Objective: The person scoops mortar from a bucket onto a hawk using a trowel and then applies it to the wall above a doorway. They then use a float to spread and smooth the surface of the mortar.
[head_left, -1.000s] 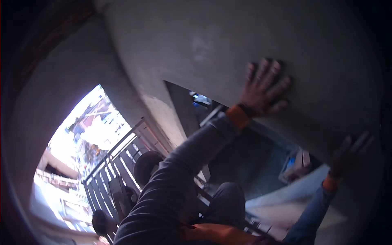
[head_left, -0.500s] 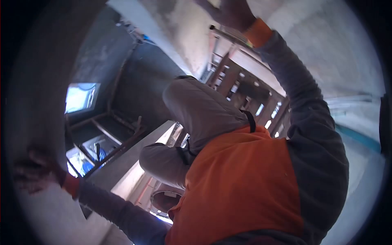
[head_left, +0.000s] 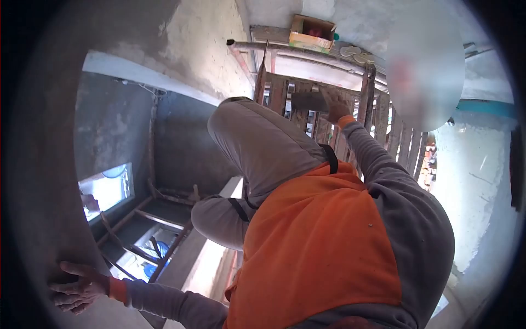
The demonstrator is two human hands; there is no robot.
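My left hand [head_left: 82, 288] is at the lower left, fingers spread against a grey plastered surface [head_left: 41, 219], with nothing in it. On the upper right side, my right hand [head_left: 335, 107] is closed on the end of a flat, dark grey tool [head_left: 309, 101], perhaps a trowel; the grip itself is partly hidden. This tool is over the wooden slats [head_left: 381, 118]. Between my hands are my bent legs [head_left: 263, 137] in grey trousers.
An open cardboard box [head_left: 312, 34] stands on a ledge beyond a wooden rail [head_left: 307, 53]. A bright window [head_left: 109, 189] and a wooden frame [head_left: 159, 219] are at the left. A blurred patch covers part of the upper right.
My right hand has come down from the top edge to the slats, and the grey tool now shows there. My left hand is lower on the grey surface. The view has shifted, revealing the box.
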